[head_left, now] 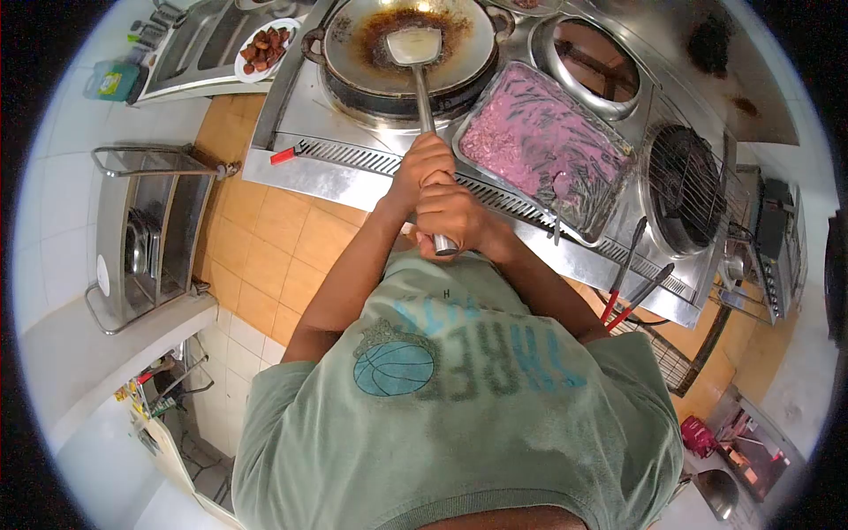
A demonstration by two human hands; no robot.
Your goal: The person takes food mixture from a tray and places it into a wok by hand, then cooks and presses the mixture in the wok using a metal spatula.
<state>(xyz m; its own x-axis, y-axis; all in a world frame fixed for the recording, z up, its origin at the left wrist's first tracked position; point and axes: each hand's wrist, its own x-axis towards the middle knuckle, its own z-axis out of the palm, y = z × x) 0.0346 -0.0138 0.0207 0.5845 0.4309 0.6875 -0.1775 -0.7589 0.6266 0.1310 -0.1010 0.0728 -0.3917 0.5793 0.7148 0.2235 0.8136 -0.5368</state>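
Note:
Both my hands are wrapped round the long metal handle of a wok spatula (424,95). My left hand (424,166) grips farther up the handle, and my right hand (449,215) is closed just below it, near the handle's end. The broad spatula blade lies over the inside of a wok (358,44). Brown, burnt-looking stains mark the wok's bottom; it sits on a dark burner ring. Right of the handle, a rectangular metal tray (468,132) holds a pinkish, streaky mass.
On the counter are a red-handled tool (283,156), a round metal pot (541,57), a wire grill rack (685,181) and red-handled tongs (623,274). At upper left, a white plate (240,71) bears brown fried pieces. A metal trolley (168,221) stands left.

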